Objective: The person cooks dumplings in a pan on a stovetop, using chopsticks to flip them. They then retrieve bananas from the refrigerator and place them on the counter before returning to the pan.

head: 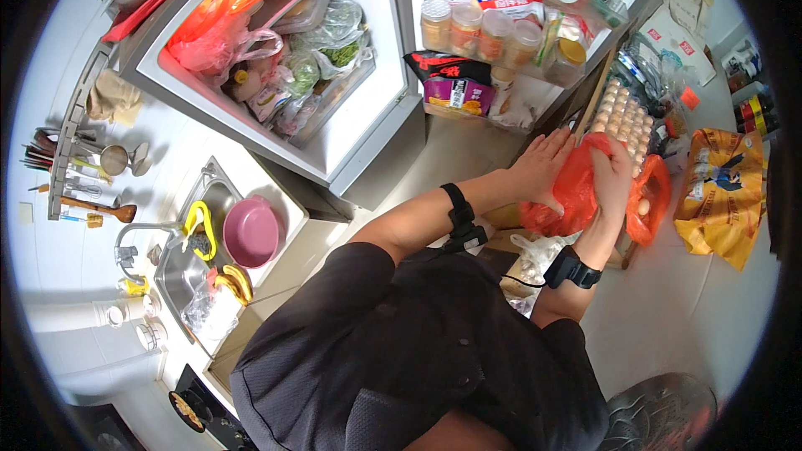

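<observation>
A red plastic bag (573, 191) is between my two hands; what it holds is hidden. My left hand (542, 166) lies against its upper left side, fingers stretched out and thumb spread. My right hand (611, 178) has its fingers curled into the bag's upper right part and grips it. Just beyond the hands are rows of eggs in a clear plastic tray (623, 122). To the right of my right wrist, a second red plastic bag (648, 200) stands open with an egg (643, 207) visible inside.
An open refrigerator (369, 62) with filled compartments and its jar-laden door (539, 94) stand ahead. A yellow printed bag (720, 194) lies right. Left are a sink (188, 269), a pink basin (250, 232) and bananas (235, 285). White plastic bags (539, 260) sit below my hands.
</observation>
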A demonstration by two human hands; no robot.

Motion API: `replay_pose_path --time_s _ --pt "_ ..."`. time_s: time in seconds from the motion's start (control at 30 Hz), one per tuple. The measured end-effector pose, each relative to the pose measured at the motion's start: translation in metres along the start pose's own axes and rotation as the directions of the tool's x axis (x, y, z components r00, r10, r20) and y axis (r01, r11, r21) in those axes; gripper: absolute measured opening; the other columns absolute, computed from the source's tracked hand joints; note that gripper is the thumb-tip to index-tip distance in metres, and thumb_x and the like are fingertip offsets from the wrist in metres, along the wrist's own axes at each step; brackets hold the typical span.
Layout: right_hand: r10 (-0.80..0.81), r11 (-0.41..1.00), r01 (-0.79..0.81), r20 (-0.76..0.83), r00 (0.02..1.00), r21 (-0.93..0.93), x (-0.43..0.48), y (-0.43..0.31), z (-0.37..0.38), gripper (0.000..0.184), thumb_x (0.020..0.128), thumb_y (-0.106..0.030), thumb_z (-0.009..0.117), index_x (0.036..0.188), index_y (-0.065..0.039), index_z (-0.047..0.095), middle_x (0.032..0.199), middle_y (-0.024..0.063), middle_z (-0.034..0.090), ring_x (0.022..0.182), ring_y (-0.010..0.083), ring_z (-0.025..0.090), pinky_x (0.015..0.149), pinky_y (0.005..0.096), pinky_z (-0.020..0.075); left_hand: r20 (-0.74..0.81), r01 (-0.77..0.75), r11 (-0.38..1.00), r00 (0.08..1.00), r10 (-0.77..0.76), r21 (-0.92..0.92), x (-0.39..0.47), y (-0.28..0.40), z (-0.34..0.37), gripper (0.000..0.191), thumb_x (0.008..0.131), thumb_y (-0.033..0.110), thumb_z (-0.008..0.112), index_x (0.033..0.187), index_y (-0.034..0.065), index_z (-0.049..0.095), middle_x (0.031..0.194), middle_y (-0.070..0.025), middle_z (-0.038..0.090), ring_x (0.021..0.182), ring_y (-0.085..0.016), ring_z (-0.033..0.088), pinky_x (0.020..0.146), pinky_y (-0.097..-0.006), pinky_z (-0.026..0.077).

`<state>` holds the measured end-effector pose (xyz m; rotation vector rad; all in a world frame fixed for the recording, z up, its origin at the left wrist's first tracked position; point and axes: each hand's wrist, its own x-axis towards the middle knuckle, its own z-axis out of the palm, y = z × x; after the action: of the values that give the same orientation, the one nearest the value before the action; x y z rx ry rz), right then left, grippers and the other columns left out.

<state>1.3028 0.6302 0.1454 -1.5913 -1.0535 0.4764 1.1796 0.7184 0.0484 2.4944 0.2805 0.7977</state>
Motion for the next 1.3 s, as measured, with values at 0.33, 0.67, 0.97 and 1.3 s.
replay_pose_path --time_s 0.33,0.67,0.97,1.3 --pt "-0.447 0.864 0.502 0.52 0.728 0.04 -0.012 -0.055 0.177 0.018 0.072 -0.006 0.057 0.088 0.001 0.061 0.08 0.0153 0.059 0.077 0.0295 0.059 0.072 0.0343 0.0466 -0.217 0.225 0.735 0.864 -0.454 -0.64 -0.104 -0.064 -0.087 0.052 0.077 0.02 0.068 0.123 0.0058 0.05 0.121 -0.016 0.058 0.113 -0.03 0.056 0.095 -0.0374 0.045" --pt "-0.305 0.937 0.19 0.42 0.855 0.294 0.004 -0.029 0.26 0.039 0.09 -0.025 0.063 0.121 -0.002 0.059 0.103 0.0059 0.064 0.09 0.0143 0.059 0.081 0.0286 0.0479 -0.275 0.634 0.714 0.659 -0.7 -0.297 -0.175 -0.103 -0.189 0.027 0.089 0.021 0.053 0.107 0.0025 0.062 0.097 -0.02 0.066 0.099 -0.036 0.062 0.086 -0.0411 0.047" --pt "0.264 0.181 -0.885 0.845 0.464 0.429 0.002 0.139 0.315 0.048 0.095 -0.025 0.055 0.139 -0.011 0.042 0.122 0.0054 0.058 0.106 0.0175 0.057 0.093 0.0335 0.0459 -0.103 0.044 0.121 0.301 -0.948 -0.992 -0.177 -0.103 -0.232 0.027 0.097 0.015 0.047 0.12 -0.0003 0.051 0.115 -0.0133 0.061 0.106 -0.026 0.06 0.094 -0.0434 0.049" --pt "-0.366 0.168 -0.682 0.688 0.627 0.712 0.009 0.079 0.369 0.052 0.092 -0.03 0.06 0.136 -0.008 0.042 0.132 0.0078 0.051 0.118 0.0223 0.051 0.102 0.0376 0.0426 0.021 -0.409 -0.328 0.598 -0.801 -0.852 -0.143 -0.14 -0.235 0.032 0.098 0.019 0.042 0.12 -0.0021 0.053 0.118 -0.0188 0.061 0.109 -0.033 0.059 0.097 -0.0465 0.047"
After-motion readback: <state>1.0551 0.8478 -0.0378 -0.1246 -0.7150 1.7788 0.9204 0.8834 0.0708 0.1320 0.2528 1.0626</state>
